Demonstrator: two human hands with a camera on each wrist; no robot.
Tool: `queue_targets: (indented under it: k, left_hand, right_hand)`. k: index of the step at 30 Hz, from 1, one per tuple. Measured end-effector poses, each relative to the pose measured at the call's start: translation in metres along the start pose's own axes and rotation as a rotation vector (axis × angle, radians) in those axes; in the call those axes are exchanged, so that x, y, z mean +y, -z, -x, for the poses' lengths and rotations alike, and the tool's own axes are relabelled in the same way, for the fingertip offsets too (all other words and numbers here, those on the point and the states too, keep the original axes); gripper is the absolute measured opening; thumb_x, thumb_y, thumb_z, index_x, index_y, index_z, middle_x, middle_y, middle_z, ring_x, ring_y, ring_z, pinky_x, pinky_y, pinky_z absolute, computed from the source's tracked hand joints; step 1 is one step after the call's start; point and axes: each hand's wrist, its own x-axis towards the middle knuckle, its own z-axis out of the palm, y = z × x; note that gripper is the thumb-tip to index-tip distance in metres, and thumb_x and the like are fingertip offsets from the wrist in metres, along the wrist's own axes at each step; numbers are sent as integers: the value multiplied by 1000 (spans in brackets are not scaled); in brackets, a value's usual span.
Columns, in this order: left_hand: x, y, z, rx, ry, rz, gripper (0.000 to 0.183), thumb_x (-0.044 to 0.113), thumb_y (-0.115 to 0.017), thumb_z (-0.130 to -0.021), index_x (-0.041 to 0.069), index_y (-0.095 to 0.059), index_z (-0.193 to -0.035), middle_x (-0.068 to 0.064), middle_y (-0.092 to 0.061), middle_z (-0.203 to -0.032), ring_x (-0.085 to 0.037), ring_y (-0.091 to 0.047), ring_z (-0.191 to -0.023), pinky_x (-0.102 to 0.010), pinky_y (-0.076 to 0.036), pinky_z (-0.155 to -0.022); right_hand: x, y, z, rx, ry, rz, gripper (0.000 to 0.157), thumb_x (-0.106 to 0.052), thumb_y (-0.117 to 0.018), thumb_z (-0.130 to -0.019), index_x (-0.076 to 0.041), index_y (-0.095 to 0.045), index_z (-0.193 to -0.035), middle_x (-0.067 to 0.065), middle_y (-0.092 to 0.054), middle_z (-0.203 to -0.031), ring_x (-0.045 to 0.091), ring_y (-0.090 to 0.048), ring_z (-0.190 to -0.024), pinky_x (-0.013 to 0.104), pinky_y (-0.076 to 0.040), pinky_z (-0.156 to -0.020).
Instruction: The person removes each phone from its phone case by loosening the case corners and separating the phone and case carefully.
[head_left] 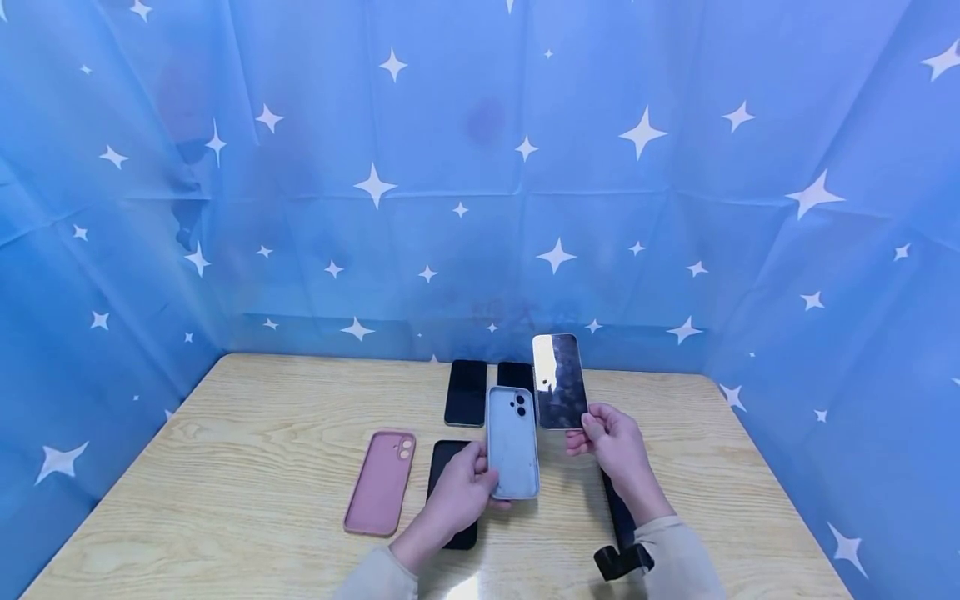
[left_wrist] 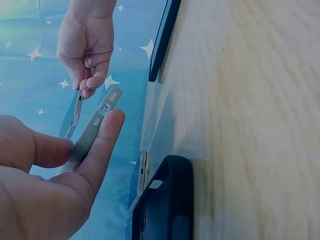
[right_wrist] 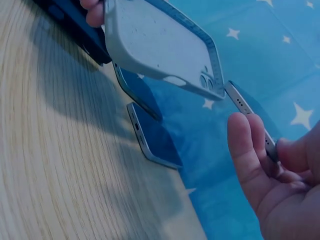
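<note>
Left hand (head_left: 459, 492) grips one pale case (head_left: 513, 442); right hand (head_left: 617, 446) pinches one phone (head_left: 558, 381).

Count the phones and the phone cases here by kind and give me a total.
Phones: 3 - held phone, left phone, right phone
Cases: 3 - pale case, pink case, black case
Unclear kind: 1 - dark slab
Total: 7

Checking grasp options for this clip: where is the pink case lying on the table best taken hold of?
Probably by its two long edges near the middle, from above: the pink case lies flat on the table, apart from other things, the camera cutout at the far end.
</note>
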Motion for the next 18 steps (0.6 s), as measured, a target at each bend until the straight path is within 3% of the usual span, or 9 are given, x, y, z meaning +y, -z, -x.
queue_targets:
  k: [9, 18]
  left_hand:
    - [-4, -1, 5, -15, -10, 8, 32, -13, -44, -100, -18, -43, -132, -32, -67, -117, -43, -72, -99, -38, -67, -72]
    - [-4, -4, 10, -24, 4, 15, 31, -14, -43, -100, -17, -46, -131, -29, -68, -113, -42, -73, -96, -36, -67, -71]
  right_hand:
    - [3, 7, -5, 20, -24, 30, 22, 3, -40, -108, 19, -51, -119, 11, -70, -81, 12, -68, -64, 29, -65, -64]
    - [7, 12, -10, 26, -55, 55, 22, 4, -40, -108, 20, -51, -120, 14, -69, -82, 12, -67, -65, 27, -65, -64]
